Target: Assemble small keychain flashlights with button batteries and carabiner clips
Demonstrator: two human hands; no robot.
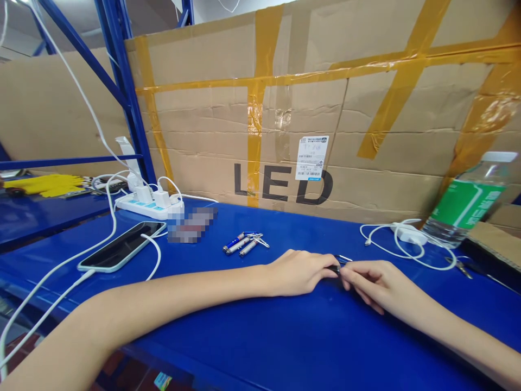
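My left hand [301,271] reaches across the blue table with fingers closed on a small dark slim piece [334,268], whose kind I cannot make out. From the other side my right hand [372,279] meets it, thumb and fingertips pinched at the piece's end. Most of the piece is hidden by the fingers. Just behind the fingertips lies a thin, shiny pen-like thing [344,258], partly covered. Several short pen-like tubes [244,244], silver and blue with metal ends, lie in a loose group beyond my left hand.
A phone [122,247] with white cables lies left, near a white power strip [150,206] with plugs. A large taped cardboard box [203,136] stands along the back. At right are a coiled white cable [407,239] and a green-labelled bottle [468,201]. The blue tabletop [285,336] extends in front.
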